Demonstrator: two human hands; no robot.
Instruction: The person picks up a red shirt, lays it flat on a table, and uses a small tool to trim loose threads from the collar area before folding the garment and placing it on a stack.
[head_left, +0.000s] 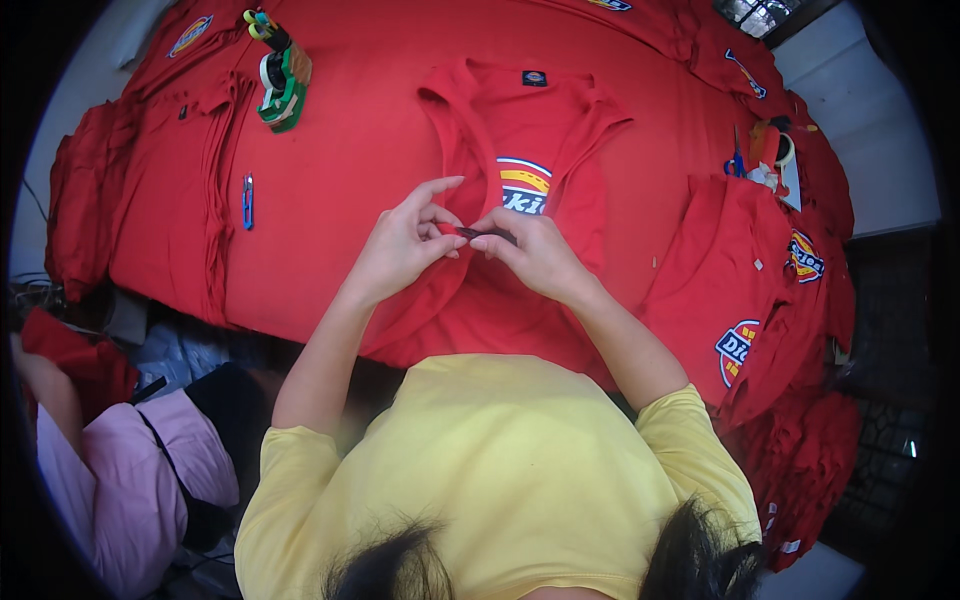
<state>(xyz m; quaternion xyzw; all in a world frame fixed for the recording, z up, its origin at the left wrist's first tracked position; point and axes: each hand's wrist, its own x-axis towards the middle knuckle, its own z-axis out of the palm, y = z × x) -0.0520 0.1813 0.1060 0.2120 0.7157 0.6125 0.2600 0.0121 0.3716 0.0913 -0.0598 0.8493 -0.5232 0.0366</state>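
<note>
A red sleeveless garment [590,200] with a printed chest logo and a dark neck label lies spread on the red-covered table in front of me. Over its left part, my left hand [405,240] pinches a small bit of red fabric between thumb and fingers, the index finger raised. My right hand [535,250] is closed round a slim dark tool [496,235], whose tip meets the left fingertips. The fingers cover most of this tool, so its exact kind cannot be made out.
On the left stand a green tape dispenser [290,90] with pens and a blue cutter knife [248,202]. Stacked red garments [165,200] line the left side, more red garments [720,270] the right. Blue scissors [736,163] lie at right. Another person's pink clothing [140,480] shows lower left.
</note>
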